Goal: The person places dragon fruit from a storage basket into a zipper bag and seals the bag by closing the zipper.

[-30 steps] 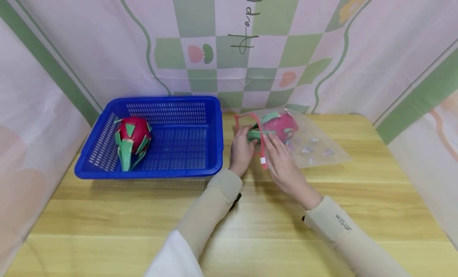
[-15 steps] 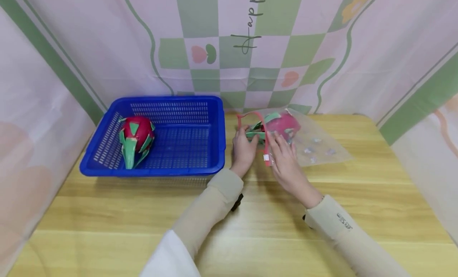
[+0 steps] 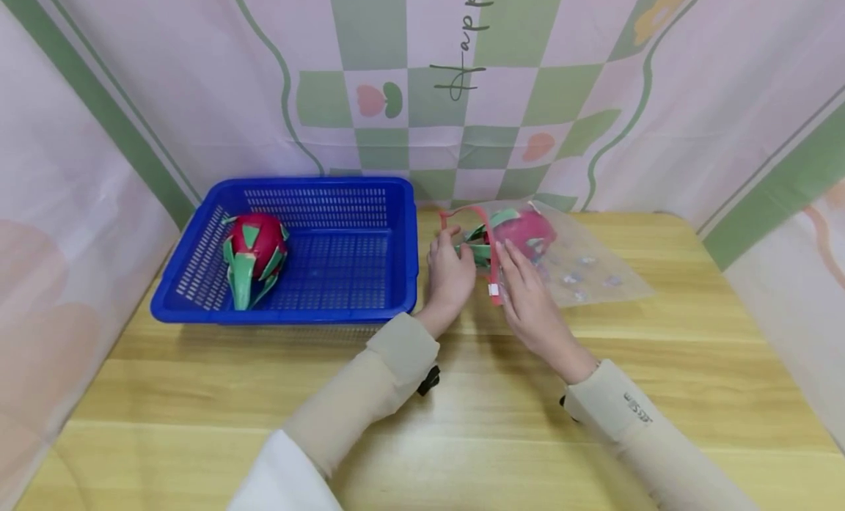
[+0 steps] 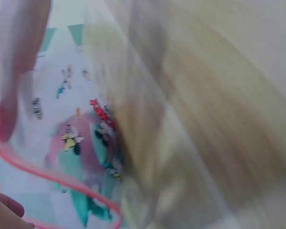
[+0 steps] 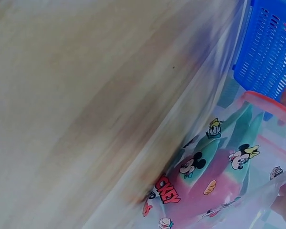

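A clear plastic bag [image 3: 587, 258] with a red zip edge and printed cartoon figures lies on its side at the right. Inside it is a pink-and-green toy dragon fruit [image 3: 526, 232], leafy end toward the bag's mouth. My right hand [image 3: 538, 317] holds the near part of the mouth beside the white slider [image 3: 494, 289], fingers stretched along the film. My left hand [image 3: 451, 276] is just outside the mouth, fingers loosely bent and holding nothing. In the right wrist view the cartoon prints overlap the dragon fruit [image 5: 205, 195].
A blue plastic basket [image 3: 284, 317] stands to the left, with another toy dragon fruit [image 3: 259, 243] at its left side. The wooden table [image 3: 462, 438] reaches back to a hanging patterned cloth [image 3: 376, 27].
My left hand has drawn back slightly from the dragon fruit's leaves and loosened its fingers. The fruit stays in the bag; the right hand keeps its place at the mouth.
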The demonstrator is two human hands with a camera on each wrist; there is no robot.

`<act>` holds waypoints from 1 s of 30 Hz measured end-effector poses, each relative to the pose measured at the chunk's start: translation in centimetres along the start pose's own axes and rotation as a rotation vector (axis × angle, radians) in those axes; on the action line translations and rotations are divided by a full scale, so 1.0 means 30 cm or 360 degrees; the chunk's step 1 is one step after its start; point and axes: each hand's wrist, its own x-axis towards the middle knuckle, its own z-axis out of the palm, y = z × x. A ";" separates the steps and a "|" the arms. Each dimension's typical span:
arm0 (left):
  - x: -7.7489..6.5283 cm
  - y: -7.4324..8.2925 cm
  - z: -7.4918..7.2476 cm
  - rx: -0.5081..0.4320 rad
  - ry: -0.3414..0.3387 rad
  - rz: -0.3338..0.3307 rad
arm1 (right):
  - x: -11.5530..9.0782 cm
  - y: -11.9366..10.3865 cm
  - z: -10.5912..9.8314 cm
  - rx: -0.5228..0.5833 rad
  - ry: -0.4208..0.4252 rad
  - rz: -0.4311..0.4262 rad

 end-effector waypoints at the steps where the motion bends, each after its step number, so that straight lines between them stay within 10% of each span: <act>1: -0.001 0.006 -0.012 0.0002 -0.0026 0.0003 | 0.000 0.000 -0.001 0.0002 -0.0008 -0.0004; 20: 0.080 0.065 -0.319 0.0102 -0.0002 0.0225 | 0.018 -0.003 -0.015 -0.0048 -0.0169 -0.0147; 30: 0.208 -0.030 -0.517 0.0388 0.0206 0.0115 | 0.006 0.011 -0.023 -0.0046 -0.0300 -0.0176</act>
